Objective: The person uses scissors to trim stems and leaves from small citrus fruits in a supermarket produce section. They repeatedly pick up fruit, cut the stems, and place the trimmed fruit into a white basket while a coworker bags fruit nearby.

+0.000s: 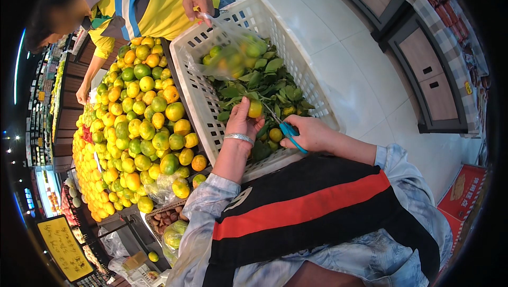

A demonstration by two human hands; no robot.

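My left hand, with a silver bangle at the wrist, holds a green-orange mandarin over a white plastic crate. My right hand grips scissors with teal handles; the blades point towards the stem beside the fruit. Whether the blades touch the stem cannot be told. Inside the crate lie leafy green sprigs and several more mandarins. A clear plastic bag with green and yellow fruit hangs over the crate's far part, held by another person's hand.
Left of the crate rises a large heap of mandarins. A person in a yellow top leans over its far end. Brown round produce in a basket and a bagged green fruit are near my left side. Dark-framed cabinets stand on the right.
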